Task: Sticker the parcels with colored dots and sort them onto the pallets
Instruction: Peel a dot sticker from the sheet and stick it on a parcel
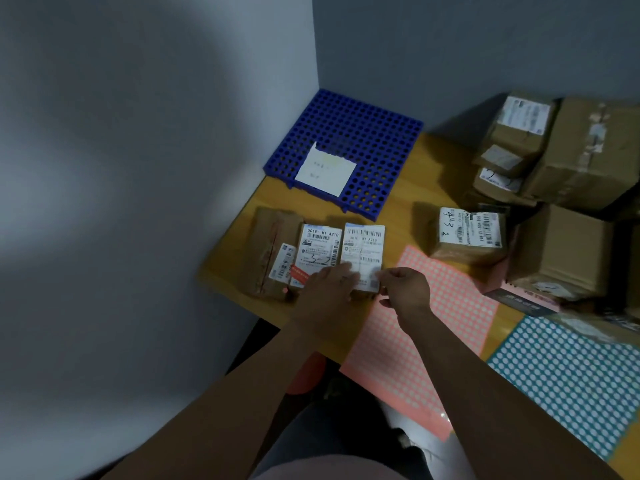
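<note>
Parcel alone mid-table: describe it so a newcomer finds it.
On the yellow table, find the pink sticker sheet. Just past its far edge sits a small brown parcel. It lies alone, between the three parcels on the left and the box pile.

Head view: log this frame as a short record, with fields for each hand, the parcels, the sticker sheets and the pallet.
left hand: flat on the near ends of the two white-labelled parcels
right hand: at the right parcel, near corner, fingers curled; any sticker too blurred to tell
other parcels: brown parcel left of the pair; handwritten parcel alone further right; stack of boxes far right
sticker sheets: pink sheet beside the right hand, teal sheet right of it
pallet: blue pallet in the corner, bearing a white note
</note>
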